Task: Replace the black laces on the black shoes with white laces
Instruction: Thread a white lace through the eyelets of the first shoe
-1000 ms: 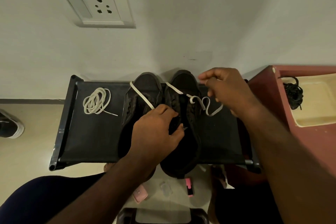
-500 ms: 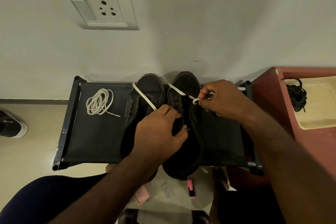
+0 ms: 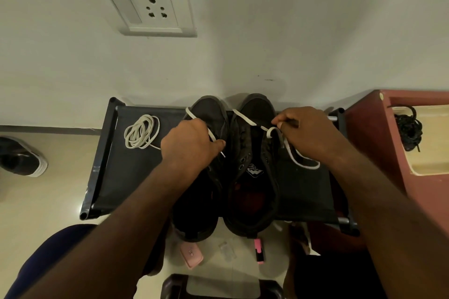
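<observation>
Floor, nearest: a pink case (image 3: 192,255) and a pink marker (image 3: 258,247) lie just in front of the rack.
Shoes: a left shoe (image 3: 211,114) and a right shoe (image 3: 252,172), both black, stand side by side on a black rack (image 3: 126,177). Their heels point toward the person and their toes toward the wall.
Left hand (image 3: 192,145): it rests over the left shoe with its fingers curled around a strand of the white lace (image 3: 245,119). The tip pokes out past the thumb.
Right hand (image 3: 306,133): thumb and forefinger pinch the lace at a small loop over the right shoe. The loose tail drops onto the rack beside that shoe.
Key relation: each shoe's long axis runs from the person to the wall. The right shoe's empty eyelets lie between the hands, slightly nearer the person than the fingertips. The left hand's lace tip looks closest to them.
Hidden: the left hand covers the left shoe's eyelets. I cannot tell whether the two strands join behind the toes.
Farther left: a spare white lace (image 3: 142,131) lies coiled on the rack, and another shoe (image 3: 21,158) sits on the floor.
Farther right: the black laces (image 3: 408,128) lie bunched in a cream tray (image 3: 432,148).
Wall: a socket (image 3: 145,7).
</observation>
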Available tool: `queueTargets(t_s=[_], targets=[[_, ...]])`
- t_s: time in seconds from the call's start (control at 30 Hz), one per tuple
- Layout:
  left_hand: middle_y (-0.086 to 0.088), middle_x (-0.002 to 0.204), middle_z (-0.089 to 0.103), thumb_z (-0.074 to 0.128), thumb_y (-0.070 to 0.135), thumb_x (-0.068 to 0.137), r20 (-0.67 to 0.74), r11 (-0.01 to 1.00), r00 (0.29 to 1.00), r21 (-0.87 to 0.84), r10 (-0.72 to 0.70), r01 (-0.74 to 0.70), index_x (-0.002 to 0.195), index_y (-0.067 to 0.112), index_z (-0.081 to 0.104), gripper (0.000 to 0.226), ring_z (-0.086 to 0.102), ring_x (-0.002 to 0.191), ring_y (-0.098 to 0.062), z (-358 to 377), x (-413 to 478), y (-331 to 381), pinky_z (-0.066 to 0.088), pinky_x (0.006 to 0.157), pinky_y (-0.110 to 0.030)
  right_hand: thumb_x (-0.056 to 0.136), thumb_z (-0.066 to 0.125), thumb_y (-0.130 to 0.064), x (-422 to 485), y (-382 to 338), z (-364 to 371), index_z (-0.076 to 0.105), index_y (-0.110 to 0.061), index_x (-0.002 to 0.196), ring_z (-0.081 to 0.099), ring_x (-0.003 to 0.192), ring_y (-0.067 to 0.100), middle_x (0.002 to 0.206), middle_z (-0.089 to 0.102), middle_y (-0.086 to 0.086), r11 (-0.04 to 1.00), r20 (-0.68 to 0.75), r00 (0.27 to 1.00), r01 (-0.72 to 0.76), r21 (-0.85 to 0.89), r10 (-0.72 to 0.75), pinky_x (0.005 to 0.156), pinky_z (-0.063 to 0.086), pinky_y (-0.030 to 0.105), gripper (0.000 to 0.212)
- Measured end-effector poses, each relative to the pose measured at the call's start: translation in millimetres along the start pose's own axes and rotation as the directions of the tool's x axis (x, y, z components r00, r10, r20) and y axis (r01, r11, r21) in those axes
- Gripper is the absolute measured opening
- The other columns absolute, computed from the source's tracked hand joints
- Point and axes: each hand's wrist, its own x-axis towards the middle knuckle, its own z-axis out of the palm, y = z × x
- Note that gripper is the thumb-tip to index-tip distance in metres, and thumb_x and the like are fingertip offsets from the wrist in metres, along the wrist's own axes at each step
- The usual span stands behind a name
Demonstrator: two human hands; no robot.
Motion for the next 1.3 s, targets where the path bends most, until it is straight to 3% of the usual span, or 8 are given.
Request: queueTargets(t_s=[0.13, 0.2, 0.3, 0.4, 0.47, 0.57, 0.77, 1.3], targets=[[-0.004, 0.070, 0.059, 0.066, 0.035, 0.087, -0.130, 0.991, 0.988, -0.092, 0.080, -0.092, 0.066, 0.017, 0.057, 0.029, 0.064, 0.074, -0.029, -8.9, 1.8, -9.3, 0.041, 0.060, -0.032, 0.095, 0.062, -0.020, -2.1, -10.5, -5.8, 0.073, -0.025, 0.095, 0.063, 0.082, -0.003, 0.094, 0.071, -0.013, 0.994, -0.168, 0.986, 0.030, 0.102, -0.012, 0.072, 0.043, 0.009, 0.012], [-0.005, 0.064, 0.063, 0.067, 0.027, 0.090, -0.190, 0.937, 0.976, -0.309, 0.109, -0.165, 0.062, 0.016, 0.056, 0.032, 0.063, 0.063, -0.024, -13.8, 1.0, -9.3, 0.046, 0.059, -0.031, 0.094, 0.065, -0.019, -5.1, -24.0, -7.9, 0.073, -0.023, 0.090, 0.066, 0.071, 0.000, 0.086, 0.071, -0.016, 0.955, -0.184, 0.983, 0.067, 0.289, -0.014, 0.064, 0.045, 0.009, 0.010], [-0.007, 0.071, 0.069, 0.067, 0.014, 0.091, -0.122, 0.662, 0.988, -0.733, 0.095, -0.154, 0.080, 0.014, 0.068, 0.011, 0.066, 0.060, -0.011, -18.6, 0.1, 5.9, 0.056, 0.062, -0.027, 0.094, 0.066, -0.015, -9.3, -41.2, 0.2, 0.075, -0.013, 0.093, 0.064, 0.060, 0.003, 0.079, 0.071, -0.010, 0.899, -0.101, 0.994, 0.085, 0.429, -0.046, 0.055, 0.045, 0.011, 0.010], [-0.008, 0.079, 0.069, 0.067, -0.001, 0.088, -0.033, 0.450, 0.995, -0.890, 0.094, -0.072, 0.091, 0.015, 0.067, 0.016, 0.069, 0.067, -0.011, -11.3, 8.2, 17.2, 0.058, 0.068, -0.023, 0.090, 0.070, -0.015, -8.2, -41.0, 17.5, 0.076, -0.017, 0.091, 0.063, 0.065, -0.001, 0.078, 0.069, -0.012, 0.970, -0.032, 0.995, 0.103, 0.219, -0.098, 0.063, 0.048, 0.015, 0.006], [-0.003, 0.076, 0.067, 0.065, -0.002, 0.089, -0.052, 0.543, 0.991, -0.832, 0.123, -0.111, 0.087, 0.021, 0.065, 0.023, 0.069, 0.069, -0.011, -1.8, 19.8, 18.8, 0.059, 0.070, -0.025, 0.089, 0.072, -0.019, -7.8, -36.2, 25.1, 0.075, -0.020, 0.090, 0.063, 0.069, 0.001, 0.079, 0.070, -0.009, 0.994, 0.028, 0.997, 0.073, 0.080, -0.075, 0.065, 0.047, 0.020, 0.004], [0.000, 0.070, 0.065, 0.060, -0.003, 0.092, 0.004, 0.661, 0.990, -0.744, 0.144, -0.093, 0.083, 0.018, 0.066, 0.023, 0.065, 0.062, -0.009, 8.0, 35.8, 18.6, 0.056, 0.064, -0.022, 0.087, 0.073, -0.022, -7.5, -31.6, 29.5, 0.073, -0.024, 0.086, 0.062, 0.066, 0.000, 0.075, 0.068, -0.011, 0.996, 0.037, 0.999, 0.032, 0.088, -0.035, 0.060, 0.042, 0.015, 0.003], [-0.005, 0.075, 0.071, 0.067, 0.002, 0.089, 0.065, 0.680, 0.973, -0.726, 0.221, -0.106, 0.087, 0.017, 0.065, 0.015, 0.068, 0.065, -0.013, 12.3, 46.1, 16.9, 0.054, 0.062, -0.023, 0.087, 0.072, -0.020, -6.2, -32.1, 34.8, 0.073, -0.023, 0.088, 0.063, 0.068, 0.001, 0.078, 0.069, -0.011, 0.993, -0.022, 0.999, 0.039, 0.110, -0.037, 0.061, 0.047, 0.015, 0.003], [-0.004, 0.068, 0.068, 0.071, -0.001, 0.084, 0.169, 0.615, 0.970, -0.788, 0.173, 0.027, 0.085, 0.009, 0.068, 0.011, 0.057, 0.051, -0.004, 11.1, 49.3, 18.7, 0.044, 0.051, -0.016, 0.087, 0.072, -0.022, -6.7, -33.9, 41.8, 0.074, -0.023, 0.091, 0.065, 0.074, 0.002, 0.080, 0.070, -0.012, 0.991, -0.083, 0.995, 0.072, 0.109, -0.063, 0.074, 0.059, 0.035, 0.004]])
